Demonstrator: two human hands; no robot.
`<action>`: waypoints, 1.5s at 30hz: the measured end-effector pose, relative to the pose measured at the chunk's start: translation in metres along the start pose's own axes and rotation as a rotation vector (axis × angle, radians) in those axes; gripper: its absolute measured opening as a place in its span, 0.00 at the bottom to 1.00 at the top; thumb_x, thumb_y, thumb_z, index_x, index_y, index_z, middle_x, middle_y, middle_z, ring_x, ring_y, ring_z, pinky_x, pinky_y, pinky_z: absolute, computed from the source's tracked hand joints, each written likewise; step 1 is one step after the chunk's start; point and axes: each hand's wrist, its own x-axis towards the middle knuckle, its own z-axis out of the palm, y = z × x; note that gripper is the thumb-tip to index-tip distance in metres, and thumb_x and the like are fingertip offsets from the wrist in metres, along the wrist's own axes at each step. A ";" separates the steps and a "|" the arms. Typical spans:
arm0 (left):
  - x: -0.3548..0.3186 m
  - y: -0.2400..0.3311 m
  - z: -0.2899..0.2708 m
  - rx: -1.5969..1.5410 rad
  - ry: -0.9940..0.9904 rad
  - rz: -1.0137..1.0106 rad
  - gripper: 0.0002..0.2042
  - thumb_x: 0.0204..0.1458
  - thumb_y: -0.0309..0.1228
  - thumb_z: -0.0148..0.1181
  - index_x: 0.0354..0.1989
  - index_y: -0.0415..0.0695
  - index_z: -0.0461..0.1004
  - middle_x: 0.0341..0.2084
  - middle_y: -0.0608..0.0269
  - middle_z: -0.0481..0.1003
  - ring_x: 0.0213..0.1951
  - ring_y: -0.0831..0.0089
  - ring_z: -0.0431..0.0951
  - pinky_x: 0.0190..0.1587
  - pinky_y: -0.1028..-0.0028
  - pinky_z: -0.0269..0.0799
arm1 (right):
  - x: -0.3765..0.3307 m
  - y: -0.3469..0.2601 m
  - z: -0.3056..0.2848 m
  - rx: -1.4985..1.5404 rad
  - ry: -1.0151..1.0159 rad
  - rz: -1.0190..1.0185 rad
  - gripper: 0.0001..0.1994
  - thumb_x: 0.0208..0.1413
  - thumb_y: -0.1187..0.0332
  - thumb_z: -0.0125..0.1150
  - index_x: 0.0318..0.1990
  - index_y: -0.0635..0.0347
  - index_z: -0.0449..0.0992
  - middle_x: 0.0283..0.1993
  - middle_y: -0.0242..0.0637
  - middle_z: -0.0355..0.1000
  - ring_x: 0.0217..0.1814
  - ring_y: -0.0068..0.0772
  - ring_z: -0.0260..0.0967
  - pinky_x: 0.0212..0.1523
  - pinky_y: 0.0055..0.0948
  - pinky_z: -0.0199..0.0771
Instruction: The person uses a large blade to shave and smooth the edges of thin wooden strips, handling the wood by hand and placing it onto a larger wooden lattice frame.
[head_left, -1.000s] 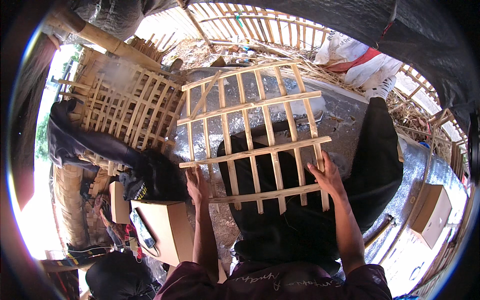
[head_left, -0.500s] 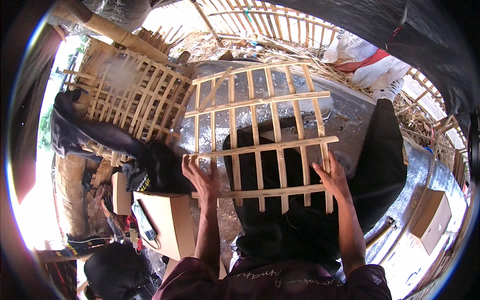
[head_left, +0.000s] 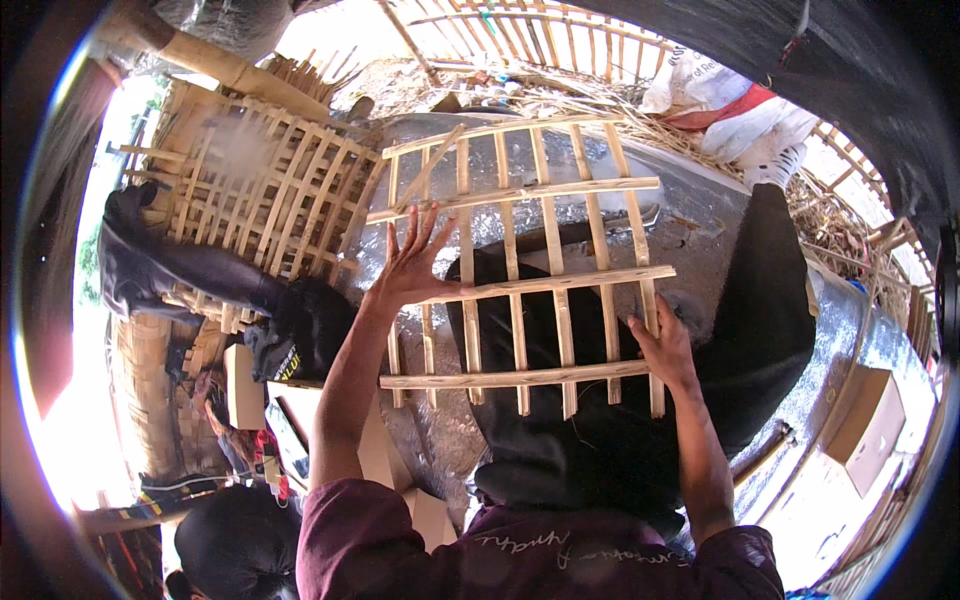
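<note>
A bamboo lattice frame of long crosswise slats and several upright strips lies before me, over my black-trousered lap and a shiny silver sheet. My right hand is closed around the frame's outermost right strip, between the two lower crosswise slats. At the left side, my left hand has its fingers spread, pointing to the far edge. Its thumb is beside the third crosswise slat, and whether it touches is unclear. A short diagonal strip crosses the frame's far left corner.
Woven bamboo panels stand at the left, with black cloth near them. Cardboard boxes lie at lower left and at right. A wooden-handled tool rests on the sheet. A white sack with a red band sits at far right.
My left hand has let go of the frame's near left part and moved away from me, fingers now spread. My right hand keeps its hold; the frame has hardly moved.
</note>
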 end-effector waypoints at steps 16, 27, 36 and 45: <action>0.013 -0.007 0.010 -0.014 -0.030 0.106 0.59 0.19 0.73 0.60 0.68 0.62 0.51 0.71 0.63 0.34 0.70 0.53 0.29 0.63 0.35 0.18 | 0.004 0.024 0.013 -0.133 0.146 -0.199 0.30 0.55 0.59 0.60 0.59 0.70 0.60 0.41 0.57 0.73 0.32 0.47 0.76 0.37 0.39 0.76; 0.010 -0.002 0.007 -0.081 0.005 0.118 0.54 0.21 0.64 0.70 0.66 0.66 0.55 0.70 0.63 0.37 0.71 0.55 0.33 0.64 0.37 0.19 | 0.004 0.010 0.004 -0.055 0.020 -0.079 0.33 0.54 0.54 0.60 0.58 0.72 0.59 0.51 0.64 0.67 0.51 0.63 0.68 0.51 0.49 0.71; 0.009 -0.005 0.010 -0.124 0.062 0.167 0.52 0.23 0.65 0.68 0.64 0.66 0.59 0.70 0.62 0.39 0.70 0.54 0.34 0.63 0.36 0.18 | 0.005 0.027 0.010 -0.096 0.007 -0.129 0.33 0.53 0.56 0.62 0.59 0.70 0.58 0.48 0.63 0.68 0.42 0.64 0.70 0.42 0.51 0.72; 0.010 -0.009 0.017 -0.117 0.090 0.164 0.52 0.19 0.70 0.64 0.63 0.70 0.60 0.70 0.67 0.40 0.70 0.55 0.35 0.64 0.35 0.18 | 0.005 0.014 0.007 -0.062 0.026 -0.077 0.33 0.53 0.54 0.61 0.58 0.70 0.60 0.43 0.61 0.71 0.42 0.64 0.70 0.43 0.51 0.72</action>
